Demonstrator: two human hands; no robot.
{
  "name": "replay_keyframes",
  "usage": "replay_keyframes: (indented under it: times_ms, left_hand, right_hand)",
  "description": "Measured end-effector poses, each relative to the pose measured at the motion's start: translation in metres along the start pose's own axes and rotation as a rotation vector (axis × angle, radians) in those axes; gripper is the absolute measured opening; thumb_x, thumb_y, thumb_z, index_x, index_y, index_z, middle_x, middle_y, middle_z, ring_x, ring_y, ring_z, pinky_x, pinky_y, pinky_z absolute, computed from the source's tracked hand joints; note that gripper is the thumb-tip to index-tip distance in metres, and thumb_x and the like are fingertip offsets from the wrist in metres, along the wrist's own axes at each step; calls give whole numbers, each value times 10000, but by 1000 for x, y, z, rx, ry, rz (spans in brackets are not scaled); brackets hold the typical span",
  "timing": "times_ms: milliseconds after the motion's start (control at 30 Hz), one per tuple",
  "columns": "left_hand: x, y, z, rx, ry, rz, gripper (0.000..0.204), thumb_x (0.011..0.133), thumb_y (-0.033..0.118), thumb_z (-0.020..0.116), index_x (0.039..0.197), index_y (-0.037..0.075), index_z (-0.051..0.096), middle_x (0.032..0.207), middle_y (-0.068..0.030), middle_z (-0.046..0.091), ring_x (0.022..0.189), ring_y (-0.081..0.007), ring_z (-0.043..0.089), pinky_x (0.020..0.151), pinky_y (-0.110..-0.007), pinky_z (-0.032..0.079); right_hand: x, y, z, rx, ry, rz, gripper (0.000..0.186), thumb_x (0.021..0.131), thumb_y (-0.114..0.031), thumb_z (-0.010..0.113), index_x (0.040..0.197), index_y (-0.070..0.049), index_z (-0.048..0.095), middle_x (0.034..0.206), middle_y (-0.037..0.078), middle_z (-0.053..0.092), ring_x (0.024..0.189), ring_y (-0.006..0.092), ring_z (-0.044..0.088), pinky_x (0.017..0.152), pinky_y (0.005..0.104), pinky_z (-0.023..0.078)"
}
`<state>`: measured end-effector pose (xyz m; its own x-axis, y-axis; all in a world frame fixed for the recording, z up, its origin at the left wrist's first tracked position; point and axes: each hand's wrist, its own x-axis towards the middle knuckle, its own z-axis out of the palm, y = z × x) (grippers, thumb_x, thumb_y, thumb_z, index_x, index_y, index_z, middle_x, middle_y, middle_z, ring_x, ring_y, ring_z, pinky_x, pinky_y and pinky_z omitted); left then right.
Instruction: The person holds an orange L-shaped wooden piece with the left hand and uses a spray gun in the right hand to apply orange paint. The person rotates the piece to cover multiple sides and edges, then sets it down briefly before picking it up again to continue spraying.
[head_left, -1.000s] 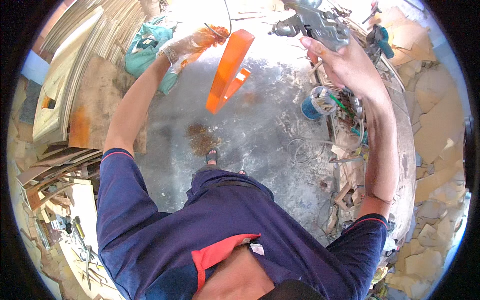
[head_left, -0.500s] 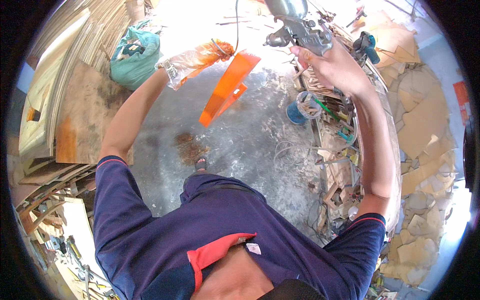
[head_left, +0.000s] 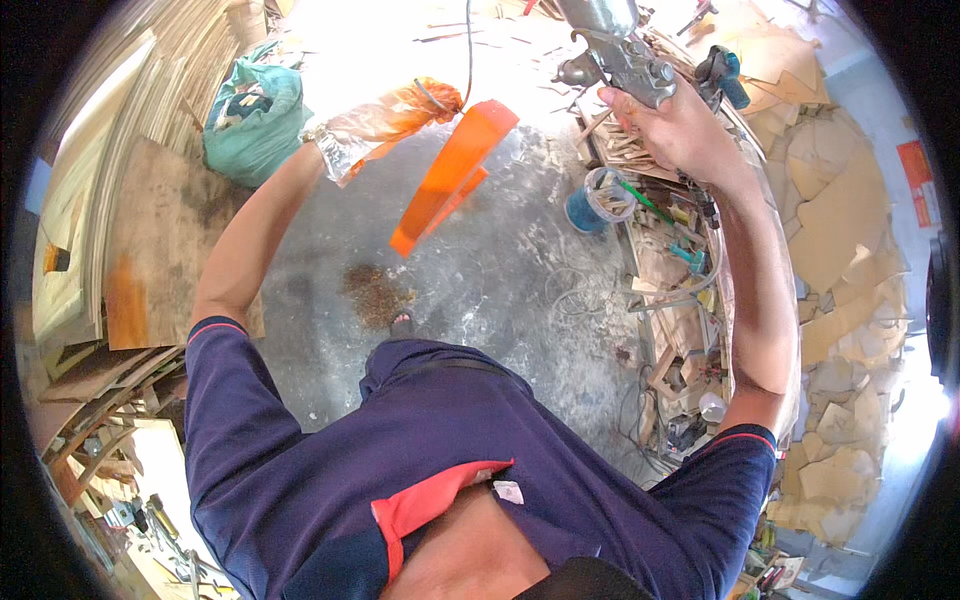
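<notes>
My left hand [head_left: 425, 100], in a clear plastic glove stained orange, is closed around the lower end of a thin hanging wire [head_left: 470, 50]. Beside its fingertips hangs a bright orange angled panel [head_left: 455, 175], slanting down to the left; how it joins the wire is hidden. On the right, my bare right hand [head_left: 665, 125] grips a metal spray gun [head_left: 625, 65] with a silver cup on top. The nozzle points left, toward the panel but apart from it. My fingers hide most of the gun's handle and trigger.
A green sack [head_left: 255, 125] stands at the far left beside leaning wood sheets [head_left: 165, 230]. To the right are a blue bucket [head_left: 585, 212] of wood pieces, scrap wood [head_left: 680, 350] and a hose [head_left: 690, 295]. Torn cardboard [head_left: 835, 240] covers the right side. The grey floor [head_left: 480, 290] has a brown stain.
The spray gun has shifted slightly right and its nozzle tilts differently. The orange panel has turned a little, its lower end now slightly farther left. Both hands keep their grip.
</notes>
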<state>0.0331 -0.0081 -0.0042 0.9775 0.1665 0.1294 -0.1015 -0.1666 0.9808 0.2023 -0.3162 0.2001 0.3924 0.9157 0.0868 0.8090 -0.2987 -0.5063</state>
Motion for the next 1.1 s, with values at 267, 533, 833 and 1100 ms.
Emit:
replay_keyframes:
  times_ms: [267, 533, 833, 1100]
  left_hand:
    - [0, 6, 0, -40, -24, -9, 400, 1039, 334, 582, 1325, 55, 580, 1232, -34, 620, 1122, -141, 572, 1027, -271, 429]
    - [8, -6, -7, -177, -89, -40, 411, 1036, 316, 593, 1340, 40, 568, 1259, -49, 619, 1162, -151, 573, 1053, -273, 430]
    - [-5, 14, -1, 11, -9, 25, 408, 1029, 326, 604, 1331, 54, 572, 1249, -46, 620, 1167, -147, 573, 1049, -283, 436]
    - [-9, 22, 9, 45, 38, 22, 425, 1030, 322, 602, 1348, 43, 555, 1278, -60, 611, 1191, -156, 573, 1059, -289, 441]
  right_hand:
    - [-17, -16, 0, 82, 3, -18, 332, 962, -347, 697, 991, -17, 669, 680, 22, 634, 607, 72, 540, 563, 282, 449]
    - [-51, -46, 1, 199, -141, 50, 306, 946, -328, 724, 1050, -46, 664, 686, -16, 628, 553, 47, 479, 530, 253, 412]
    - [-31, 19, 11, 18, 146, 24, 423, 946, -409, 706, 995, 10, 674, 621, 29, 626, 504, 53, 529, 475, 279, 418]
    - [-56, -4, 16, 223, 186, 12, 343, 951, -311, 722, 1035, 19, 683, 777, 42, 700, 622, 51, 571, 534, 258, 454]
